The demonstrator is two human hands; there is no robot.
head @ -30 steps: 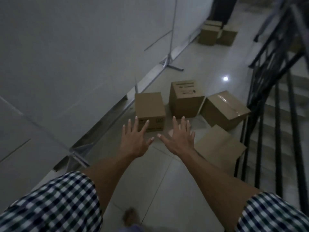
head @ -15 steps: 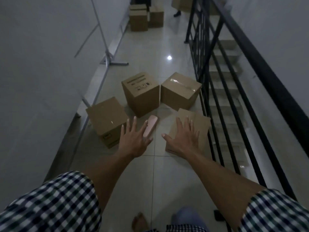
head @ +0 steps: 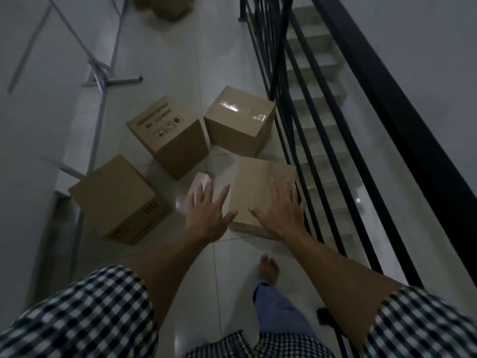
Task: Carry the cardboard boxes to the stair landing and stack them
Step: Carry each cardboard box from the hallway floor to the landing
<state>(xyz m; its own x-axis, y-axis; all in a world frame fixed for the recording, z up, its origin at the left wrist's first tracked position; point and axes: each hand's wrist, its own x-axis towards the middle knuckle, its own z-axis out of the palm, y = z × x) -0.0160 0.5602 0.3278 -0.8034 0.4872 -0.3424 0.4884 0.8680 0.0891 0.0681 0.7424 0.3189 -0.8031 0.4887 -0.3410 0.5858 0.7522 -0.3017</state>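
Note:
Several brown cardboard boxes lie loose on the tiled floor. The nearest box (head: pixel 255 192) sits beside the railing, and my right hand (head: pixel 280 210) hovers open over it with fingers spread. My left hand (head: pixel 207 214) is open just left of that box, above the floor. A taped box (head: pixel 240 120) stands farther back by the railing. A printed box (head: pixel 167 135) stands left of it. Another box (head: pixel 116 200) lies near the left wall. Whether my hands touch the nearest box I cannot tell.
A pink slipper (head: pixel 200 186) lies between the boxes. A black stair railing (head: pixel 304 140) runs along the right, with steps (head: pixel 320 81) beyond it. A metal frame foot (head: pixel 113 81) juts from the left wall. More boxes (head: pixel 165 6) stand far back. My bare foot (head: pixel 268 270) is stepping forward.
I have walked closer and the view has swung right. Both open hands have reached forward and down, the right one now over the nearest box.

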